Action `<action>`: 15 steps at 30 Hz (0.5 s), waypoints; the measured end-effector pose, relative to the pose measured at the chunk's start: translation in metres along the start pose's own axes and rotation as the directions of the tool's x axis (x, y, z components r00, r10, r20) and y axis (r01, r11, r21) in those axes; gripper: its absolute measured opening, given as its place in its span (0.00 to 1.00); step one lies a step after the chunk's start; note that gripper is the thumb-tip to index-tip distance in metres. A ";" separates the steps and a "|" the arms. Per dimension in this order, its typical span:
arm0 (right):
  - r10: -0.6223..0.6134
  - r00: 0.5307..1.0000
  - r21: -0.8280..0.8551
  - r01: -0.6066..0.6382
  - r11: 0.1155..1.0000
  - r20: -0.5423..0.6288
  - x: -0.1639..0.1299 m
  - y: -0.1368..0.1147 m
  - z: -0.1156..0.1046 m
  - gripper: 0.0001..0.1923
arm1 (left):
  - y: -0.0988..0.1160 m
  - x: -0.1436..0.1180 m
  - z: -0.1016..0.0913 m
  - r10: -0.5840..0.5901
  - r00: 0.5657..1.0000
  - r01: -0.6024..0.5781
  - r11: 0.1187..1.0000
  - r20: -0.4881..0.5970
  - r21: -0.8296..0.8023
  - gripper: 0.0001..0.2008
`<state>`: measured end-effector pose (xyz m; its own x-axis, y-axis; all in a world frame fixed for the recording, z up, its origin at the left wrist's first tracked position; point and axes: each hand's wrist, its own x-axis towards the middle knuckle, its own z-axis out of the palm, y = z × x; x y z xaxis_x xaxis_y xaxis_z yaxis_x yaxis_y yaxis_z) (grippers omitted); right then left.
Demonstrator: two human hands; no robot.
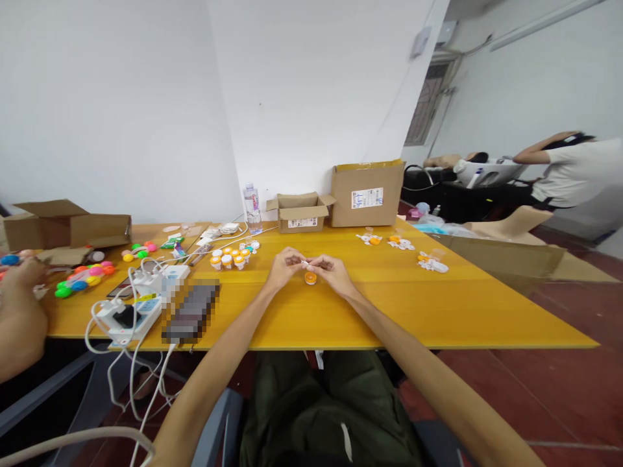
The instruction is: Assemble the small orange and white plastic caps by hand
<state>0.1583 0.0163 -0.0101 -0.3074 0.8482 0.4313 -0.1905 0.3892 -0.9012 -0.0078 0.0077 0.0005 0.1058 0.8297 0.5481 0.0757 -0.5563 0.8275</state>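
My left hand [286, 266] and my right hand [331, 272] meet above the middle of the yellow table [311, 321]. Their fingertips pinch a small white piece [306, 264] between them; its exact kind is too small to make out. Just below the fingers, an orange and white round piece [310, 278] rests on the tabletop. To the left stands a cluster of small white cups with orange tops [227, 259]. Loose white and orange parts lie in small groups on the right, among them a pile of parts [432, 263] near the table's right side.
A small open carton [302, 213], a larger cardboard box [366, 198] and a water bottle [252, 209] line the wall. Power strips [146, 311] with tangled cables and a phone [193, 310] lie left. A co-worker's hand [22, 275] is near colourful balls [90, 275].
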 end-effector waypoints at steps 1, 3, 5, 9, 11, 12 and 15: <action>0.001 1.000 0.000 -0.001 1.000 0.000 0.000 0.000 0.000 0.16 | 0.000 0.000 0.000 -0.005 1.000 0.005 1.000 0.003 -0.007 0.08; 0.003 1.000 0.000 -0.003 1.000 0.000 0.000 -0.001 0.000 0.16 | 0.000 0.000 0.000 -0.017 1.000 0.017 1.000 0.011 -0.020 0.09; 0.008 1.000 -0.002 -0.008 1.000 0.001 0.000 -0.001 0.000 0.17 | 0.001 0.000 0.000 -0.027 1.000 0.027 0.999 0.015 -0.031 0.09; 0.029 1.000 -0.007 -0.029 1.000 -0.003 0.000 -0.001 -0.001 0.17 | 0.003 0.000 0.001 -0.038 0.999 0.039 0.999 0.020 -0.038 0.10; 0.035 0.999 -0.002 -0.035 0.999 -0.008 0.000 -0.001 -0.001 0.18 | 0.004 0.000 0.001 -0.038 0.999 0.039 0.999 0.017 -0.031 0.10; 0.036 0.999 0.001 -0.036 0.999 -0.011 0.000 -0.001 -0.001 0.18 | 0.005 0.000 0.001 -0.038 0.999 0.038 0.999 0.015 -0.026 0.10; 0.037 0.999 0.005 -0.036 0.999 -0.022 0.001 -0.001 -0.002 0.18 | 0.006 0.001 0.002 -0.035 0.999 0.036 0.999 0.007 -0.005 0.10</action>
<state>0.1599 0.0171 -0.0092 -0.2933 0.8697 0.3970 -0.1837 0.3562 -0.9162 -0.0058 0.0050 0.0054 0.1105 0.8485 0.5175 0.0749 -0.5263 0.8470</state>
